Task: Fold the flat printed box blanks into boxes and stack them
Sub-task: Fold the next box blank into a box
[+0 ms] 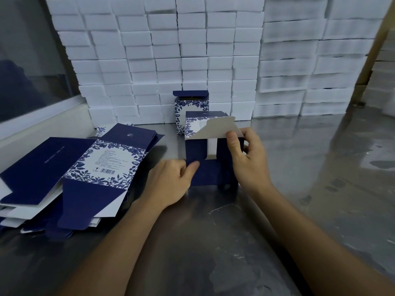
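A half-folded navy box (210,171) with a blue floral panel lies on its side in the middle of the steel table, its open end flaps toward me. My left hand (171,180) grips its lower left corner, thumb on the navy flap. My right hand (249,157) holds the right side and pinches the white inside of the raised end flap (218,129). Behind it a finished box (190,112) stands upright with its lid flap up. A pile of flat printed blanks (81,174) lies at the left.
A wall of stacked white cartons (192,50) fills the back of the steel table (235,242). A window and sill run along the left. More white stacks rise at the far right beside a brown cardboard edge.
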A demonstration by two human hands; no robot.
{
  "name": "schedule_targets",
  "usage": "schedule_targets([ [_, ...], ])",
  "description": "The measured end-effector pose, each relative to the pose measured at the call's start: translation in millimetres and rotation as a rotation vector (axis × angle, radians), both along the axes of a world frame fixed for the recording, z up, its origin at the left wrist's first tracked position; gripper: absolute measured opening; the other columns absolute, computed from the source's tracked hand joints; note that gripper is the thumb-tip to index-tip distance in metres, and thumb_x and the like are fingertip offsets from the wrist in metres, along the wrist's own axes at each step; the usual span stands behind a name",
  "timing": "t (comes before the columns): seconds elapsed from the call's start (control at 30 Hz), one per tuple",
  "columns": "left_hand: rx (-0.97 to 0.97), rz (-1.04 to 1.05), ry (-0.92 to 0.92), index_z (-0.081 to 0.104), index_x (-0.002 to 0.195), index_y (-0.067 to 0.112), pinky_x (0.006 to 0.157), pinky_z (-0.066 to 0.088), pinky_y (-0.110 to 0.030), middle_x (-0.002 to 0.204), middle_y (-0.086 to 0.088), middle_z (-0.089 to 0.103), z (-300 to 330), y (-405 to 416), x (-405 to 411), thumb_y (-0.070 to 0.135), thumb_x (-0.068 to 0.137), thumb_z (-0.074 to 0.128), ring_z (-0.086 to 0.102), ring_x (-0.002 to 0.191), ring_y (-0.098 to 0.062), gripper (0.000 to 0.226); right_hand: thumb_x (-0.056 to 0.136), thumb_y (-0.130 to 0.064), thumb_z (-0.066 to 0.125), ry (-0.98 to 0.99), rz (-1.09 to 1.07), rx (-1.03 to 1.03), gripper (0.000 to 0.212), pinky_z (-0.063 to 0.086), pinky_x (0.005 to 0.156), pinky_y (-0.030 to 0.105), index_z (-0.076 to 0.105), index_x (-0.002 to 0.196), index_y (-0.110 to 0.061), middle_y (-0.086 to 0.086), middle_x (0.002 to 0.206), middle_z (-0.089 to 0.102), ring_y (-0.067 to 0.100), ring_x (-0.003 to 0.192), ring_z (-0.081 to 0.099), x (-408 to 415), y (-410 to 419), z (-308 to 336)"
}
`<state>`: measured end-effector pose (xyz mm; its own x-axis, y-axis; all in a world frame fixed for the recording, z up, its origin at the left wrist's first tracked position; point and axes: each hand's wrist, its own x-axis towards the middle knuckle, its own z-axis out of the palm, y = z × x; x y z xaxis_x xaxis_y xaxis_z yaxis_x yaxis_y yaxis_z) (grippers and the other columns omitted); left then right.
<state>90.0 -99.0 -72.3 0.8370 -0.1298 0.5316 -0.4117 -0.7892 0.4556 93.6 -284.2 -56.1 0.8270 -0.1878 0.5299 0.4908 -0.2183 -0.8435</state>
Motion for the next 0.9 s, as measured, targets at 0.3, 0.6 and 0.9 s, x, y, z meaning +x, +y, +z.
schedule_targets([
  [0.3,0.178,0.007,0.091,0.035,0.053,0.014,0.054,0.029,-0.034,0.053,-0.005,0.040,1.2,-0.9,1.6,0.039,0.099,0.049,0.041,0.053,-0.025,0.055,0.101,-0.044,0.052,0.031,-0.010,0.023,0.023,0.051,0.089,0.056,0.060,0.103,-0.022,0.013,0.109,0.064,0.031,0.103,0.061,-1.6,-0.4,1.2],
  [0.6,0.130,0.006,0.058,0.035,0.053,0.017,0.052,0.027,-0.033,0.050,0.000,0.040,-0.7,-0.1,-2.8,0.048,0.097,0.049,0.039,0.048,-0.016,0.056,0.087,-0.069,0.044,0.030,0.031,0.047,0.042,0.050,0.092,0.057,0.059,0.098,-0.031,0.011,0.109,0.064,0.032,0.106,0.060,-5.6,3.3,4.9],
  [0.9,-0.194,0.009,-0.243,0.054,0.110,0.013,0.071,0.039,-0.030,0.106,0.006,0.054,7.3,-6.2,-7.3,0.052,0.099,0.023,0.051,0.087,-0.009,0.051,0.096,-0.061,0.035,0.073,0.097,0.105,0.051,0.048,0.099,0.038,0.062,0.106,-0.019,0.007,0.117,0.064,0.020,0.113,0.059,-11.4,3.8,8.9],
])
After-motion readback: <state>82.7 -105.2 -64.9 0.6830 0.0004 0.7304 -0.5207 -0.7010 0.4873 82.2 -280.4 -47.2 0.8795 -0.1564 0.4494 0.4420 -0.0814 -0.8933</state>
